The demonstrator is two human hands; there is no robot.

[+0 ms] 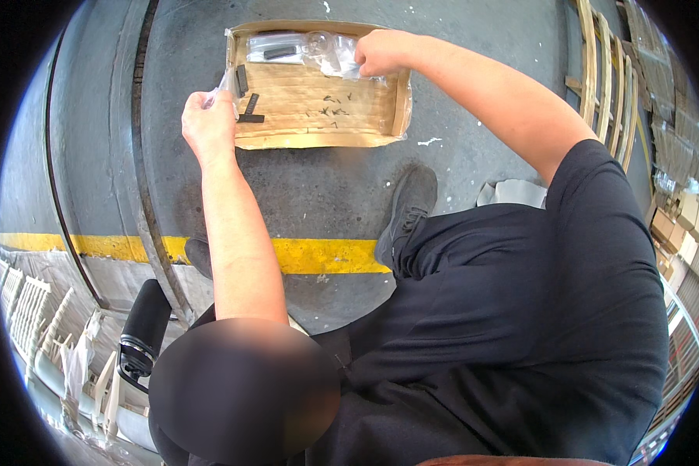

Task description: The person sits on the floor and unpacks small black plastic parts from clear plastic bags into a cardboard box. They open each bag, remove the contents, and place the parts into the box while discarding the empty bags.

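Observation:
A shallow cardboard box (287, 141) sits on the floor ahead of me. At its left wall, my left hand (208, 124) is closed on a clear plastic bag (229, 82). My right hand (377, 54) reaches over the far right of the box, fingers curled on another crumpled clear bag (342, 60); its fingertips are partly hidden. Along the far wall lies a flat clear bag (255, 48) with a black piece (281, 52) on or inside it. Short black strips (250, 119) rest by the left wall. Several small dark screw-like pieces (334, 111) are scattered on the box bottom.
My shoe (412, 206) stands just behind the box, near a yellow floor line (318, 256). A metal rail (144, 171) runs along the left. Wooden slats (606, 85) stand at the far right, with cardboard boxes (679, 221) beyond. A pale sheet (512, 193) lies beside my leg.

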